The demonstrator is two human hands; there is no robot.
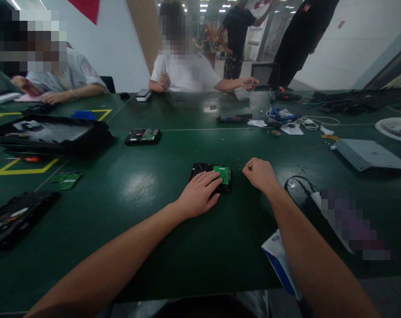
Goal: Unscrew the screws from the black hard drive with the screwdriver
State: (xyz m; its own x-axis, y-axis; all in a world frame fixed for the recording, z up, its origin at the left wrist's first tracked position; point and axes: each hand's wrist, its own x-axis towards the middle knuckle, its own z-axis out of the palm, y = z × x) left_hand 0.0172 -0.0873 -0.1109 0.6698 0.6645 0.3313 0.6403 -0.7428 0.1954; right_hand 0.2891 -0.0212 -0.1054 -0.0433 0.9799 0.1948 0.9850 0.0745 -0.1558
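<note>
The step in hand looks like steadying the hard drive on the table while the other hand deals with small parts beside it; the left hand lies flat over the drive, fingers stretched out and pressing rather than gripping; the right hand, just right of the drive, has its fingers drawn together on a small yellow thing, mostly hidden; tiny bits, perhaps screws, lie by its fingertips; a next move would seem to call for a light pinch and a steady left palm; the drive sits well in from the table's near edge, with open tabletop to its left; on the right, the strapped bag and the packet by the forearm crowd the room for moving.
</note>
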